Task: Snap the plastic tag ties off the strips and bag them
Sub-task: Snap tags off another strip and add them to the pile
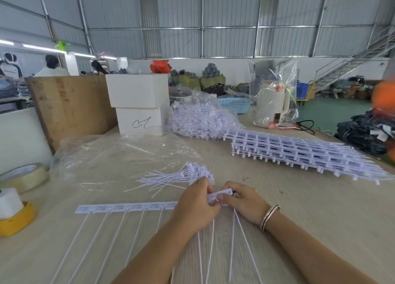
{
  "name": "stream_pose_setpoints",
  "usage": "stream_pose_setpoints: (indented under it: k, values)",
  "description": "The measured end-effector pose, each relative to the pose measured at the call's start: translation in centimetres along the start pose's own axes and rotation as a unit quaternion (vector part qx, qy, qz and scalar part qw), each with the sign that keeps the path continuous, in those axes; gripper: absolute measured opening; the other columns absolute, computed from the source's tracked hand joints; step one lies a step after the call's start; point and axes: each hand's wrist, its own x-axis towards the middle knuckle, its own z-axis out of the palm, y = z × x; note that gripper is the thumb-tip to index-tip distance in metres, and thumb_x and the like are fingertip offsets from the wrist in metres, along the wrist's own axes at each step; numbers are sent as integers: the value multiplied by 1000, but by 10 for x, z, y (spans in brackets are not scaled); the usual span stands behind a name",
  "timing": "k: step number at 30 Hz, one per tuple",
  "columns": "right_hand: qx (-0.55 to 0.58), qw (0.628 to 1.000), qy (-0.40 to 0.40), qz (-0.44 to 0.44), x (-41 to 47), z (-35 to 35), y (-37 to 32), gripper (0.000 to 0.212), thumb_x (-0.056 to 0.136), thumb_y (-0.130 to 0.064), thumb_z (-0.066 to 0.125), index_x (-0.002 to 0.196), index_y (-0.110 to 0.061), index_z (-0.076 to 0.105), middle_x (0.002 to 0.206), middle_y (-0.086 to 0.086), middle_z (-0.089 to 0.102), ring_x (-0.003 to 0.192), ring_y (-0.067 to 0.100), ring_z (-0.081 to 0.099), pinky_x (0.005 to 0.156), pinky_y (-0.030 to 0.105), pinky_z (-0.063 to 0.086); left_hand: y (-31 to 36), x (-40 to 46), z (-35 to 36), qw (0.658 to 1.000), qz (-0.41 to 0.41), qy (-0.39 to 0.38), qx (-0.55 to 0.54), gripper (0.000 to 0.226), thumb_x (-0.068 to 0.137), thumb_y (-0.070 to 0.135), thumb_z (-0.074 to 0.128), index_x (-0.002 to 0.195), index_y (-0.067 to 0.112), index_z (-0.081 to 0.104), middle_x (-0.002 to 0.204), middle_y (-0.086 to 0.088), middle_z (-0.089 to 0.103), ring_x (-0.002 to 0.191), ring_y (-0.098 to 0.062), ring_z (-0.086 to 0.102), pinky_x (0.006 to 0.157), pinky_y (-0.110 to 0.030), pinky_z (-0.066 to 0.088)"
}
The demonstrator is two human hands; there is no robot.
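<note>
A white strip of tag ties (128,208) lies across the table in front of me, its long thin tails pointing toward me. My left hand (195,202) pinches the strip at its right end. My right hand (241,200) grips the end tag (223,193), which is tilted up from the strip. Just beyond my hands lies a small loose pile of separated ties (179,178). An empty clear plastic bag (111,155) is spread out behind that pile.
A stack of full strips (299,153) lies at the right. A clear bag stuffed with ties (198,121) sits behind, next to two white boxes (139,104). Tape rolls (23,178) stand at the left edge. A bagged white kettle (272,104) is at the back.
</note>
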Motion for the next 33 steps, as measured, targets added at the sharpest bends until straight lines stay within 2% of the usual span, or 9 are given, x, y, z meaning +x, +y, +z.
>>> stream_pose_setpoints:
  k: [3, 7, 9, 16, 21, 25, 28, 30, 33]
  values:
    - [8, 1000, 6, -11, -1, 0, -2, 7, 89, -16, 61, 84, -14, 66, 80, 0, 59, 70, 3, 50, 67, 14, 39, -3, 1, 0, 999, -27, -13, -23, 20, 77, 25, 67, 85, 15, 52, 76, 6, 54, 63, -5, 48, 50, -14, 34]
    - [-60, 998, 26, -14, -2, 0, 3, 11, 88, -25, 63, 87, -15, 67, 82, -6, 60, 78, 1, 51, 88, 31, 38, -3, 2, -1, 996, -56, -27, -64, 17, 74, 26, 70, 76, 17, 56, 65, 7, 54, 55, -4, 46, 48, -15, 34]
    - [-70, 997, 34, -23, -3, 0, 3, 10, 88, -27, 62, 89, -19, 67, 83, -11, 61, 81, -1, 51, 93, 35, 35, -3, 3, -2, 992, -77, -32, -94, 17, 72, 28, 70, 71, 20, 55, 62, 8, 54, 53, -3, 46, 49, -16, 35]
    - [-30, 997, 24, -60, -4, -1, -2, 11, 89, -17, 62, 95, -15, 71, 93, 3, 66, 88, 13, 59, 86, 31, 44, -4, 3, -8, 988, -74, -56, -126, 14, 73, 27, 69, 69, 23, 56, 60, 8, 54, 49, 2, 43, 46, -10, 33]
    - [-14, 997, 24, -76, -2, 0, 2, 11, 88, -17, 63, 94, -18, 73, 93, 4, 67, 90, 16, 60, 91, 39, 43, -4, 3, -12, 985, -69, -70, -141, 15, 77, 21, 68, 69, 23, 56, 60, 11, 54, 47, 7, 46, 47, -7, 33]
    - [6, 995, 36, -94, 0, 2, 4, 11, 87, -12, 64, 86, -22, 70, 86, 2, 65, 81, 10, 59, 81, 27, 44, -4, 5, -14, 980, -82, -79, -165, 11, 79, 15, 67, 71, 20, 61, 61, 12, 61, 54, 7, 54, 54, -10, 41]
    - [57, 989, 98, -96, 2, -2, 6, 13, 86, -5, 63, 81, -16, 68, 79, -6, 63, 72, -3, 57, 72, 14, 43, -7, 7, -19, 959, -121, -79, -243, 12, 82, 8, 64, 73, 16, 64, 58, 9, 65, 68, -3, 67, 64, -15, 49]
    - [89, 987, 111, -76, 2, -5, 6, 15, 87, -7, 62, 78, -20, 67, 78, -7, 64, 73, 1, 58, 71, 13, 44, -10, 7, -21, 953, -135, -60, -263, 14, 83, 8, 63, 73, 18, 61, 64, 7, 68, 76, -10, 69, 65, -16, 49]
    - [0, 995, 96, -23, 5, -3, 9, 9, 87, -22, 64, 78, -24, 63, 83, -5, 63, 80, 9, 56, 80, 17, 42, -12, 5, -18, 977, -116, -31, -174, 12, 82, 16, 62, 75, 24, 56, 69, 7, 63, 59, 6, 54, 54, -5, 38]
